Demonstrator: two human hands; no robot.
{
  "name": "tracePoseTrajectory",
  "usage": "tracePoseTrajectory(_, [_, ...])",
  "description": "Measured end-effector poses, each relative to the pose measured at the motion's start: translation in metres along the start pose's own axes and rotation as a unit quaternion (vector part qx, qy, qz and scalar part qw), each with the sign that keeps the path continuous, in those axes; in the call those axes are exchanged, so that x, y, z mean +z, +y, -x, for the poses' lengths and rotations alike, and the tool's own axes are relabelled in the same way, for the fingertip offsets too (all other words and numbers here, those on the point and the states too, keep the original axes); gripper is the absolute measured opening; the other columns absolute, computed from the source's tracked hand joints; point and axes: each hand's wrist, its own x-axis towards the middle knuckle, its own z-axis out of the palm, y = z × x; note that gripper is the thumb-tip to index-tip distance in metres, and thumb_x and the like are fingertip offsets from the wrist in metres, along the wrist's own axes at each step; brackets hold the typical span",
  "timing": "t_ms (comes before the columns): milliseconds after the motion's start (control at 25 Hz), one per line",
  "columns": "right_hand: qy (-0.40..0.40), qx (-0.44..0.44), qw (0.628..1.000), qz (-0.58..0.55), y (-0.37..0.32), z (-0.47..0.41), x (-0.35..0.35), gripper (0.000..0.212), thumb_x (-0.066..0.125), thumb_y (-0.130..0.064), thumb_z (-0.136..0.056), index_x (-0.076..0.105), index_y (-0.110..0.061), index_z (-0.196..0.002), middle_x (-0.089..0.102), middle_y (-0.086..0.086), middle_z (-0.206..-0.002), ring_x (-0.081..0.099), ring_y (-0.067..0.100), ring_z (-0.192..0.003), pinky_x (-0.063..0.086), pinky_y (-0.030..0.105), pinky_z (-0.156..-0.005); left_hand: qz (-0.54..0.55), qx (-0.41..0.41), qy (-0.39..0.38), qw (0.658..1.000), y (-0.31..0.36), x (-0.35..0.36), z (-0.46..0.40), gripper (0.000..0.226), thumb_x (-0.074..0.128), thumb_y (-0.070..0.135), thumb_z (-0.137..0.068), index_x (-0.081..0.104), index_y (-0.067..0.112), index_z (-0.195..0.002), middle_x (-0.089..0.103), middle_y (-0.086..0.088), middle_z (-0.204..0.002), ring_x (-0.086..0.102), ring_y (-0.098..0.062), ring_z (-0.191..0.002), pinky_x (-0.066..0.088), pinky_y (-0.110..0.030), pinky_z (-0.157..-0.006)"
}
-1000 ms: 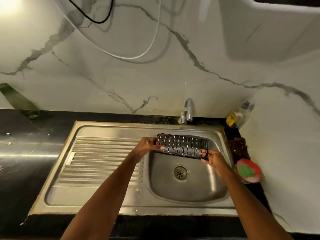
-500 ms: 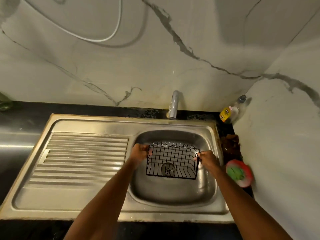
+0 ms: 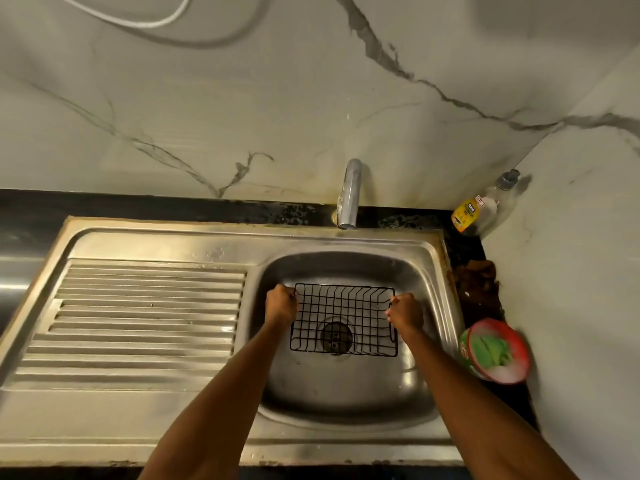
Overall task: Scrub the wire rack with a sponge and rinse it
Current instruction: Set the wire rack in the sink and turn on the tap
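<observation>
A black wire rack (image 3: 343, 317) lies flat and low inside the steel sink basin (image 3: 346, 393), right over the drain. My left hand (image 3: 281, 304) grips its left rim and my right hand (image 3: 405, 311) grips its right rim, both with curled fingers. A green sponge (image 3: 491, 349) sits in a red-rimmed round tub of white soap on the counter to the right of the basin. The tap (image 3: 349, 195) stands behind the basin, and no water runs from it.
The ribbed steel drainboard (image 3: 138, 317) stretches to the left of the basin. A dish soap bottle (image 3: 481, 211) leans in the back right corner. A dark brown scrub pad (image 3: 476, 282) lies on the black counter beside the marble side wall.
The rack came down from near the tap into the basin and tipped from upright to flat over the drain. Both hands kept their hold on its ends.
</observation>
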Motion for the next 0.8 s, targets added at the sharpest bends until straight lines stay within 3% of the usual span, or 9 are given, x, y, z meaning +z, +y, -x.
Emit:
tracePoseTrajectory(80, [0.002, -0.021, 0.999, 0.027, -0.014, 0.018, -0.011, 0.011, 0.062, -0.012, -0.092, 0.069, -0.005, -0.088, 0.073, 0.013, -0.077, 0.073, 0.030, -0.070, 0.062, 0.041, -0.062, -0.011, -0.012, 0.008, 1.000, -0.002, 0.003, -0.007, 0.024, 0.060, 0.006, -0.099, 0.063, 0.015, -0.077, 0.074, -0.015, -0.091, 0.073, -0.029, -0.087, 0.062, -0.044, -0.084])
tracePoseTrajectory(200, [0.000, -0.013, 1.000, 0.019, -0.017, 0.017, -0.008, 0.015, 0.060, -0.016, -0.096, 0.069, -0.006, -0.088, 0.072, 0.012, -0.076, 0.072, 0.028, -0.068, 0.062, 0.039, -0.061, -0.039, -0.013, 0.019, 0.999, 0.001, 0.008, -0.014, 0.018, 0.060, 0.004, -0.098, 0.070, 0.003, -0.083, 0.075, -0.016, -0.088, 0.074, -0.031, -0.085, 0.063, -0.043, -0.082])
tracePoseTrajectory(440, [-0.033, -0.005, 0.996, -0.077, -0.032, 0.026, -0.015, 0.021, 0.057, -0.009, -0.097, 0.068, -0.002, -0.081, 0.072, 0.016, -0.076, 0.066, 0.022, -0.058, 0.061, 0.038, -0.060, -0.098, -0.013, 0.033, 0.995, 0.008, 0.004, -0.009, 0.010, 0.060, 0.007, -0.099, 0.069, 0.005, -0.096, 0.073, -0.012, -0.097, 0.072, -0.025, -0.089, 0.063, -0.040, -0.086])
tracePoseTrajectory(520, [-0.013, -0.014, 1.000, -0.025, -0.039, 0.037, -0.022, 0.017, 0.059, -0.008, -0.095, 0.070, -0.002, -0.084, 0.072, 0.014, -0.081, 0.065, 0.022, -0.065, 0.058, 0.036, -0.060, -0.125, -0.001, 0.046, 0.991, 0.016, -0.001, -0.006, 0.006, 0.062, 0.008, -0.097, 0.069, 0.007, -0.098, 0.073, -0.010, -0.096, 0.072, -0.023, -0.087, 0.063, -0.039, -0.084])
tracePoseTrajectory(600, [0.060, -0.057, 0.992, 0.097, -0.053, 0.059, -0.034, 0.006, 0.063, -0.012, -0.092, 0.068, -0.010, -0.089, 0.069, 0.006, -0.084, 0.061, 0.018, -0.071, 0.046, 0.027, -0.057, -0.165, 0.040, 0.073, 0.983, 0.035, -0.009, 0.003, 0.008, 0.066, 0.015, -0.096, 0.068, 0.012, -0.103, 0.074, -0.005, -0.096, 0.070, -0.017, -0.082, 0.062, -0.035, -0.081])
tracePoseTrajectory(640, [0.090, -0.094, 0.986, 0.101, -0.062, 0.074, -0.039, 0.005, 0.066, -0.013, -0.090, 0.064, -0.015, -0.086, 0.066, 0.002, -0.082, 0.059, 0.016, -0.071, 0.045, 0.025, -0.057, -0.174, 0.078, 0.087, 0.978, 0.051, -0.014, 0.008, 0.011, 0.067, 0.022, -0.096, 0.068, 0.015, -0.104, 0.074, -0.002, -0.095, 0.068, -0.013, -0.078, 0.061, -0.031, -0.077])
tracePoseTrajectory(760, [0.057, -0.201, 0.977, -0.034, -0.098, 0.114, -0.041, 0.028, 0.067, 0.000, -0.083, 0.052, -0.021, -0.071, 0.057, -0.003, -0.067, 0.054, 0.012, -0.062, 0.050, 0.028, -0.057, -0.112, 0.192, 0.082, 0.972, 0.118, -0.028, 0.018, 0.022, 0.071, 0.045, -0.092, 0.069, 0.024, -0.095, 0.070, 0.006, -0.080, 0.064, -0.007, -0.066, 0.056, -0.023, -0.061])
tracePoseTrajectory(800, [0.030, -0.228, 0.968, -0.097, -0.112, 0.129, -0.041, 0.030, 0.065, 0.003, -0.082, 0.051, -0.020, -0.067, 0.055, -0.002, -0.063, 0.051, 0.011, -0.058, 0.048, 0.028, -0.056, -0.092, 0.209, 0.075, 0.971, 0.141, -0.032, 0.017, 0.022, 0.074, 0.044, -0.090, 0.069, 0.023, -0.090, 0.069, 0.005, -0.077, 0.066, -0.009, -0.065, 0.057, -0.024, -0.059])
